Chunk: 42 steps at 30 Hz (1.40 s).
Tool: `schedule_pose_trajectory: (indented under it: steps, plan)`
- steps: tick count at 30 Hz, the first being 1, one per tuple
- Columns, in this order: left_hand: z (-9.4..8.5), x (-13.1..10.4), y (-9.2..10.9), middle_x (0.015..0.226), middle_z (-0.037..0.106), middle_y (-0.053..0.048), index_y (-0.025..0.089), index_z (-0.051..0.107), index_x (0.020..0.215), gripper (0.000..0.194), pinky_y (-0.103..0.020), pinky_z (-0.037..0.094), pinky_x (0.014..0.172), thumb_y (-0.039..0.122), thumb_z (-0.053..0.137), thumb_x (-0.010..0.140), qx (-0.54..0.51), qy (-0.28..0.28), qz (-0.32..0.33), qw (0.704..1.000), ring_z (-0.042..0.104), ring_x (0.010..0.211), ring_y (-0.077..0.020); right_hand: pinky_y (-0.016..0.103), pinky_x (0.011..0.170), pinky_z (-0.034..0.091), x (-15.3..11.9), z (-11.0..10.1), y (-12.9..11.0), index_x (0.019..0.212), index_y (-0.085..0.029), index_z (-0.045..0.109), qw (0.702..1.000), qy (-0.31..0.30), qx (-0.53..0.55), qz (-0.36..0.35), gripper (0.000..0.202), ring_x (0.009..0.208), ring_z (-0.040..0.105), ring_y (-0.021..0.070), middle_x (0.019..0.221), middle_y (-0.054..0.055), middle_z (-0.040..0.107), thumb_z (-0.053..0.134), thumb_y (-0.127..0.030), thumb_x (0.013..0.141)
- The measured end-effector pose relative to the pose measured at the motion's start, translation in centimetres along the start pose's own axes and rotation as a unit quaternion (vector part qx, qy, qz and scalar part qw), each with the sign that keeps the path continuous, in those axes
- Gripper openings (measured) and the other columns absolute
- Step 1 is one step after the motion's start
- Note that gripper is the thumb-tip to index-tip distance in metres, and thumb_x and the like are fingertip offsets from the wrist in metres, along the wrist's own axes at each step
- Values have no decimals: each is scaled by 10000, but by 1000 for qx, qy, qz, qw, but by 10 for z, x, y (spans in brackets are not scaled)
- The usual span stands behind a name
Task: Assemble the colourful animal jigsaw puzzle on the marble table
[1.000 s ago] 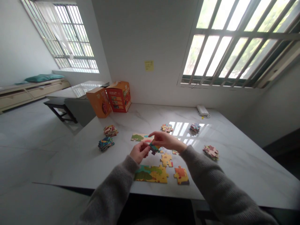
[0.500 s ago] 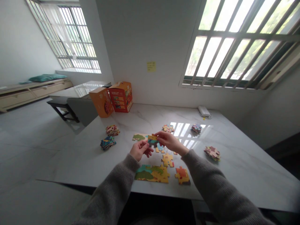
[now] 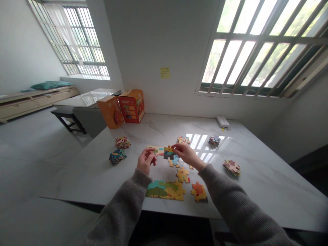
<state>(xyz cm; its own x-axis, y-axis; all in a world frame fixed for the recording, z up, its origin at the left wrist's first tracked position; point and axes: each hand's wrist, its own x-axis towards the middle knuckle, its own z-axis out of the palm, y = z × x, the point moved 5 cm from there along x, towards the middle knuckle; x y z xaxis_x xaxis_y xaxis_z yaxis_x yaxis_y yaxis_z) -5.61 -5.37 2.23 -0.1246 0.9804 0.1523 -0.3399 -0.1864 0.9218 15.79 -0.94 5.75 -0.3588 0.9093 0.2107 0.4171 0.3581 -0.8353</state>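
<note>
My right hand (image 3: pixel 188 155) pinches the right edge of a yellow, blue and dark grey puzzle piece (image 3: pixel 168 152), raised over the far part of the layout. To its left my left hand (image 3: pixel 146 161) holds nothing; its fingers are loosely bent and apart. Behind that hand lies a joined strip of puzzle (image 3: pixel 159 150) with a green bush, partly covered. Just below the held piece are a light blue and yellow piece (image 3: pixel 174 161) and a yellow piece (image 3: pixel 182 174). Nearer me lie a joined crocodile section (image 3: pixel 166 190) and an orange and yellow piece (image 3: pixel 199 191).
Piles of puzzle pieces sit at the left (image 3: pixel 117 156), the back (image 3: pixel 183 140) and the right (image 3: pixel 232 167) of the white marbled table (image 3: pixel 102 184). Orange boxes (image 3: pixel 132 106) stand at the back left. A white device with a cable (image 3: pixel 222 121) lies near the wall.
My left hand has let go of the puzzle piece and drawn back left. My right hand keeps hold of the piece, which has shifted slightly right.
</note>
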Motion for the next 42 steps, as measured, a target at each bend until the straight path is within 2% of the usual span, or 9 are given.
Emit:
schedule_pose_trajectory:
  steps: [5, 9, 11, 14, 17, 19, 26, 31, 42]
  plan:
    - [-5, 4, 4, 598, 543, 65, 169, 558, 958, 276, -205, 389, 432, 338, 659, 765, -16, 39, 4, 999, 484, 454, -84, 235, 565, 419, 10, -12, 9, 969, -157, 730, 994, 61, -90, 30, 215, 629, 576, 135, 718, 24, 678, 574, -246, 850]
    - [0, 8, 17, 680, 609, 16, 161, 599, 985, 271, -246, 451, 530, 341, 661, 792, 144, -63, 33, 987, 551, 548, -117, 236, 591, 436, 9, -5, 20, 980, -154, 738, 992, 44, -104, 48, 216, 655, 606, 141, 753, 37, 710, 580, -233, 856]
    - [7, 10, 25, 779, 652, -26, 167, 635, 1013, 242, -287, 487, 641, 299, 649, 811, 283, -140, 84, 945, 607, 680, -157, 229, 581, 429, 7, 4, 24, 990, -154, 741, 993, 26, -104, 52, 218, 645, 605, 137, 758, 40, 719, 583, -226, 858]
    - [18, 17, 27, 1002, 676, -81, 189, 645, 1136, 372, -382, 480, 854, 240, 688, 770, 457, -224, 180, 842, 615, 932, -240, 226, 573, 420, 3, 16, 24, 985, -159, 752, 992, 13, -111, 50, 213, 615, 592, 133, 737, 37, 723, 600, -218, 847]
    - [21, 25, 12, 1235, 618, -127, 197, 563, 1321, 693, -458, 394, 1001, 291, 794, 674, 565, -258, 216, 754, 540, 1122, -320, 231, 580, 427, 1, 24, 21, 978, -162, 759, 993, 5, -111, 44, 213, 619, 599, 139, 745, 39, 732, 609, -218, 837]
    - [19, 30, -1, 1333, 573, -133, 209, 501, 1395, 820, -468, 349, 1037, 316, 817, 646, 595, -273, 217, 725, 498, 1199, -342, 234, 587, 433, 1, 28, 19, 983, -164, 760, 993, 1, -108, 40, 220, 638, 610, 145, 757, 37, 736, 606, -218, 835]
    - [15, 31, -17, 1245, 648, -112, 217, 577, 1333, 684, -457, 326, 1020, 316, 782, 688, 573, -313, 210, 728, 516, 1197, -342, 249, 606, 433, 0, 31, 18, 998, -164, 752, 994, -3, -105, 35, 226, 635, 596, 145, 768, 33, 725, 595, -209, 842]
    - [9, 33, -13, 1228, 634, -138, 186, 588, 1308, 663, -474, 335, 1023, 304, 762, 680, 581, -300, 193, 731, 504, 1205, -351, 280, 689, 464, -9, 11, 15, 1051, -177, 719, 988, 52, -149, 7, 236, 716, 608, 162, 835, 48, 711, 560, -217, 882]
    - [-16, 27, -12, 1166, 563, -101, 200, 592, 1263, 665, -465, 394, 986, 266, 761, 624, 571, -251, 201, 755, 492, 1118, -320, 338, 827, 457, -34, -2, 18, 1001, -203, 723, 973, 38, -225, -34, 197, 886, 604, 214, 918, 70, 694, 550, -192, 909]
